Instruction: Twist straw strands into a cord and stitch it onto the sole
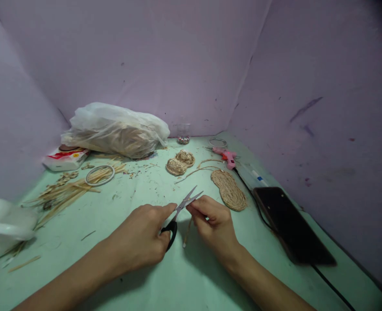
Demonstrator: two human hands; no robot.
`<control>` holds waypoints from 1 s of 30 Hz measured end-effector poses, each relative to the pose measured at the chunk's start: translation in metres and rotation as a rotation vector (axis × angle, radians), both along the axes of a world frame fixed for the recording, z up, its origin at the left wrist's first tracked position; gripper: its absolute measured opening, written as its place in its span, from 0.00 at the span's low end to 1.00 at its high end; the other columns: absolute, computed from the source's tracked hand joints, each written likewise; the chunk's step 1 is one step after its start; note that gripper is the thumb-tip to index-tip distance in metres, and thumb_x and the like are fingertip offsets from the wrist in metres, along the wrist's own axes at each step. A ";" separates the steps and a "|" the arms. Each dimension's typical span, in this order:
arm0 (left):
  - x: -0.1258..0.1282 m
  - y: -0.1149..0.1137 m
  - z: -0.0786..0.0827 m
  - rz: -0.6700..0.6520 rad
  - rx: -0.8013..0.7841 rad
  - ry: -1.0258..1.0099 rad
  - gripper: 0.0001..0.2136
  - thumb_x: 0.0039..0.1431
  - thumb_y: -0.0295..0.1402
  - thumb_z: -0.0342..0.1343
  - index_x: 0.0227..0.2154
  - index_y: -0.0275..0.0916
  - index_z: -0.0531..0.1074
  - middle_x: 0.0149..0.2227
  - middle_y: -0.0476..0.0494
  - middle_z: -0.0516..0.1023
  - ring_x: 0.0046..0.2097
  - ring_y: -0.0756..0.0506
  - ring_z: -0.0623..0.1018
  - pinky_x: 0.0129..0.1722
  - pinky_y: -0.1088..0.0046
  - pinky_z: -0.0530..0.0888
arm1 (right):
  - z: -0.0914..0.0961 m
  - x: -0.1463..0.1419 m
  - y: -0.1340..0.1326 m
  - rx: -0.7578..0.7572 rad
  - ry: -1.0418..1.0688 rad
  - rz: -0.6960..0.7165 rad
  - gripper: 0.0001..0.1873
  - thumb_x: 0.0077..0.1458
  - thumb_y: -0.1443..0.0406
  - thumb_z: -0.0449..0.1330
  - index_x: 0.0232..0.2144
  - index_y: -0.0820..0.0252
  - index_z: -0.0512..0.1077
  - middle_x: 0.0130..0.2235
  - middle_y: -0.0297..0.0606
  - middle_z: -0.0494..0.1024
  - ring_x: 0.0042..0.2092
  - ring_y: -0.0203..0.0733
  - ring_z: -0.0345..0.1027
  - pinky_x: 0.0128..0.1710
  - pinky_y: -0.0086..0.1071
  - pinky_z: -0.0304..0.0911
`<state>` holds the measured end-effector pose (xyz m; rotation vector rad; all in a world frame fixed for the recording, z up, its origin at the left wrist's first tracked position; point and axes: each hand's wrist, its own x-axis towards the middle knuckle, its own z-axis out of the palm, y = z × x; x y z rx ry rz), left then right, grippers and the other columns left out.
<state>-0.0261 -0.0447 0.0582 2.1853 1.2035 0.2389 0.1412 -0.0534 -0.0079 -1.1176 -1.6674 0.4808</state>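
Observation:
My left hand (142,235) is closed around the black handles of a pair of scissors (179,214), whose silver blades are slightly apart and point up to the right. My right hand (212,222) pinches a short piece of tan twine (187,233) that hangs down from its fingers, right at the blades. Both hands hover low over the pale green table (145,276), near its front middle. Just beyond my right hand lies a flat oval coil of woven twine (229,190). A second twine piece (179,163) with a knotted top sits farther back.
A pink glue gun (226,156) lies at the back right, and a dark phone (291,224) with a black cable rests along the right edge. At the left are wooden sticks (68,190), a tape ring (100,175), a plastic bag (116,129), a white container (3,226) and a small bead jar (183,134).

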 end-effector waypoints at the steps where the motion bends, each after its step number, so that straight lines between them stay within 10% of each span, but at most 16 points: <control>1: 0.000 -0.001 -0.001 -0.008 0.013 0.019 0.13 0.44 0.26 0.46 0.34 0.41 0.69 0.24 0.49 0.73 0.27 0.48 0.69 0.29 0.77 0.63 | 0.000 0.000 0.000 0.011 0.001 0.001 0.10 0.50 0.71 0.52 0.22 0.62 0.72 0.20 0.32 0.62 0.23 0.32 0.56 0.22 0.27 0.52; 8: 0.000 -0.003 -0.012 -0.023 0.024 -0.002 0.13 0.47 0.24 0.44 0.34 0.40 0.68 0.23 0.49 0.71 0.25 0.50 0.68 0.27 0.77 0.63 | 0.000 -0.002 0.002 -0.056 0.105 -0.005 0.09 0.49 0.69 0.55 0.22 0.62 0.74 0.19 0.33 0.64 0.22 0.32 0.57 0.23 0.28 0.54; 16: -0.006 0.021 -0.017 0.353 -0.136 -0.458 0.15 0.44 0.30 0.54 0.38 0.36 0.66 0.28 0.46 0.74 0.29 0.49 0.72 0.27 0.76 0.66 | 0.012 -0.008 0.002 -0.815 0.805 0.404 0.13 0.40 0.64 0.63 0.32 0.64 0.74 0.30 0.39 0.74 0.24 0.31 0.64 0.16 0.22 0.58; 24: -0.004 0.027 -0.040 0.282 -0.684 -0.743 0.19 0.36 0.27 0.59 0.36 0.34 0.65 0.24 0.48 0.72 0.22 0.53 0.69 0.23 0.77 0.63 | 0.013 -0.007 0.000 -0.902 0.876 0.543 0.14 0.39 0.68 0.64 0.33 0.66 0.74 0.27 0.38 0.74 0.26 0.31 0.66 0.15 0.19 0.58; 30: 0.004 0.025 -0.041 0.481 -0.578 -0.788 0.18 0.34 0.25 0.58 0.33 0.35 0.63 0.19 0.53 0.70 0.18 0.54 0.66 0.18 0.79 0.59 | 0.011 -0.009 0.002 -0.913 0.845 0.418 0.16 0.35 0.69 0.66 0.33 0.66 0.73 0.29 0.38 0.74 0.25 0.32 0.67 0.17 0.21 0.58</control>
